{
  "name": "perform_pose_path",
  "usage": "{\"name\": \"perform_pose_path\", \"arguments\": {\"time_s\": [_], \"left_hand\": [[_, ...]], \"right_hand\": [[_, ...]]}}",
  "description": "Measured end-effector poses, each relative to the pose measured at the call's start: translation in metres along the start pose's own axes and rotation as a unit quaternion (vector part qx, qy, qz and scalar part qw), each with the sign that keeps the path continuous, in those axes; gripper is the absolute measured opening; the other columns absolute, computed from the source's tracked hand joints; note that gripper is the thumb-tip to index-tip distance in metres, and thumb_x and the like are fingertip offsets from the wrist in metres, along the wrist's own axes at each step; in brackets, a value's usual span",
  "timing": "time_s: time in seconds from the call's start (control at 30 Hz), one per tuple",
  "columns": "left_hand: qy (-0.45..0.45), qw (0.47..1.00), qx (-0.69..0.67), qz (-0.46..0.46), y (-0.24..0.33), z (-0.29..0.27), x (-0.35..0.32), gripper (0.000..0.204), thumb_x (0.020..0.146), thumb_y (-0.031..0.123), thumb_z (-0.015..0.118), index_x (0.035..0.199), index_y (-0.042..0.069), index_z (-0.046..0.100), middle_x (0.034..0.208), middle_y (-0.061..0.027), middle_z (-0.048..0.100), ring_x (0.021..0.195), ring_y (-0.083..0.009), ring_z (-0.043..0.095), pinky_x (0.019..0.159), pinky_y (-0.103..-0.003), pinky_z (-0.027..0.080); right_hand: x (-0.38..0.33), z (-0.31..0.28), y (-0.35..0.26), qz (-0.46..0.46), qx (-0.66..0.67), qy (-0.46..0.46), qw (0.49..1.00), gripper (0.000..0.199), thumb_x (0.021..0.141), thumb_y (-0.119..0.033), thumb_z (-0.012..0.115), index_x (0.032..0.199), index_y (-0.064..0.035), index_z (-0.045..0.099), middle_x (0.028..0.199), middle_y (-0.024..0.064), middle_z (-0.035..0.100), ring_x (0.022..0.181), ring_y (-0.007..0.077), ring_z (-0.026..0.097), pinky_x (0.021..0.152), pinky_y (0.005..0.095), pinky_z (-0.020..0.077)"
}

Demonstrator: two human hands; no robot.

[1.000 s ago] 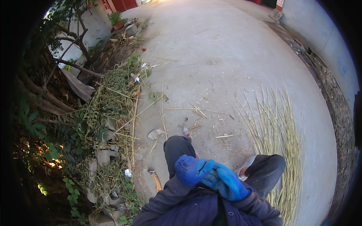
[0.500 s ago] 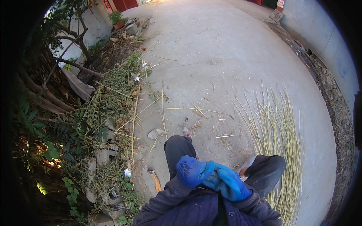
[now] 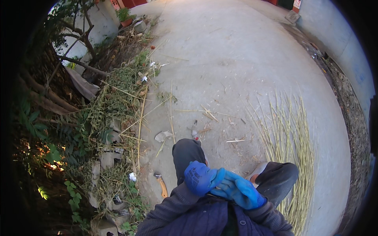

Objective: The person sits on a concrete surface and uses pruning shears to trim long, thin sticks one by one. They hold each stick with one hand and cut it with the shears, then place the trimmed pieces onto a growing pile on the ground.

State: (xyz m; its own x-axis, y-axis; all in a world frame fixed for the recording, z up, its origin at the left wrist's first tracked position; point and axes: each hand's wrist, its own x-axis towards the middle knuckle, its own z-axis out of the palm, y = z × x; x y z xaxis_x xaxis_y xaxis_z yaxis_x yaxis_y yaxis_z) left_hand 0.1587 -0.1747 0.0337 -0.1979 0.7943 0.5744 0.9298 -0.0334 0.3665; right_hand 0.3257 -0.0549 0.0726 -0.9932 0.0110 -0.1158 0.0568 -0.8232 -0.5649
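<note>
Both of my hands wear blue gloves and meet in front of my chest, above my knees in dark trousers [image 3: 187, 152]. My left hand [image 3: 199, 177] is curled into a rounded fist. My right hand [image 3: 241, 192] lies against it, its fingers stretched over the left glove's edge. Whether those fingers grip the glove is unclear. Neither hand holds a tool or a stalk. A wooden-handled tool [image 3: 162, 185] lies on the concrete just left of my left knee.
A spread bundle of long yellow-green stalks [image 3: 292, 138] lies on the concrete to my right. Loose stalks [image 3: 171, 107], chips and a small red-handled item [image 3: 195, 133] lie ahead. Weeds, rubble blocks [image 3: 107, 159] and branches line the left; a pale wall [image 3: 346, 47] runs along the right.
My gloved hands have shifted slightly against each other while staying together in front of my chest. Nothing on the ground has moved.
</note>
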Motion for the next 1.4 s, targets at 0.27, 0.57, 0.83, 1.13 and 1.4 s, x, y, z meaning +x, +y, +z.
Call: {"name": "perform_pose_path", "arguments": {"time_s": [0.27, 0.57, 0.83, 1.13, 1.4], "left_hand": [[-0.022, 0.999, -0.042, 0.002, 0.001, 0.004, -0.002, 0.013, 0.083, 0.023, 0.072, 0.080, 0.011, 0.069, 0.058, -0.0054, 0.052, 0.051, -0.0257, 0.050, 0.050, -0.042, 0.035], [0.022, 0.976, -0.206, -0.072, 0.023, 0.007, 0.024, 0.046, 0.079, 0.038, 0.076, 0.109, 0.004, 0.068, 0.082, -0.0080, 0.068, 0.071, -0.0278, 0.065, 0.062, -0.038, 0.047], [-0.134, 0.965, -0.224, -0.005, 0.043, 0.027, 0.006, 0.032, 0.083, 0.040, 0.072, 0.095, 0.010, 0.071, 0.079, -0.0069, 0.066, 0.068, -0.0279, 0.063, 0.059, -0.040, 0.047], [-0.123, 0.936, -0.330, 0.000, 0.052, 0.046, -0.007, 0.024, 0.092, 0.031, 0.063, 0.082, 0.010, 0.067, 0.075, -0.0110, 0.063, 0.068, -0.0284, 0.062, 0.063, -0.039, 0.048], [-0.107, 0.620, -0.748, -0.212, 0.014, 0.025, 0.009, 0.082, 0.093, 0.068, 0.043, 0.142, 0.002, 0.044, 0.137, -0.0165, 0.053, 0.116, -0.0261, 0.059, 0.084, -0.032, 0.047]], "right_hand": [[-0.021, -0.001, -0.019, 0.019, -0.189, 0.019, 0.982, 0.070, 0.105, -0.039, 0.042, 0.152, 0.0075, 0.019, 0.155, 0.0215, 0.032, 0.144, 0.0305, 0.033, 0.119, 0.0408, 0.0241], [-0.018, -0.027, -0.002, -0.034, -0.399, 0.200, 0.894, 0.047, 0.099, -0.023, 0.055, 0.137, 0.0044, 0.049, 0.133, 0.0181, 0.058, 0.121, 0.0289, 0.058, 0.102, 0.0376, 0.0450], [-0.019, -0.039, 0.006, -0.105, -0.646, 0.168, 0.737, 0.074, 0.073, -0.032, 0.082, 0.134, -0.0017, 0.054, 0.131, 0.0184, 0.059, 0.122, 0.0323, 0.056, 0.103, 0.0414, 0.0432], [-0.016, -0.043, 0.000, -0.146, -0.793, 0.085, 0.585, 0.085, 0.069, -0.050, 0.078, 0.137, -0.0053, 0.053, 0.140, 0.0203, 0.051, 0.124, 0.0401, 0.051, 0.104, 0.0476, 0.0391], [-0.020, -0.037, -0.017, -0.183, -0.346, 0.138, 0.910, 0.090, 0.093, -0.060, 0.054, 0.153, 0.0006, 0.025, 0.153, 0.0223, 0.035, 0.141, 0.0347, 0.038, 0.116, 0.0470, 0.0297]]}}
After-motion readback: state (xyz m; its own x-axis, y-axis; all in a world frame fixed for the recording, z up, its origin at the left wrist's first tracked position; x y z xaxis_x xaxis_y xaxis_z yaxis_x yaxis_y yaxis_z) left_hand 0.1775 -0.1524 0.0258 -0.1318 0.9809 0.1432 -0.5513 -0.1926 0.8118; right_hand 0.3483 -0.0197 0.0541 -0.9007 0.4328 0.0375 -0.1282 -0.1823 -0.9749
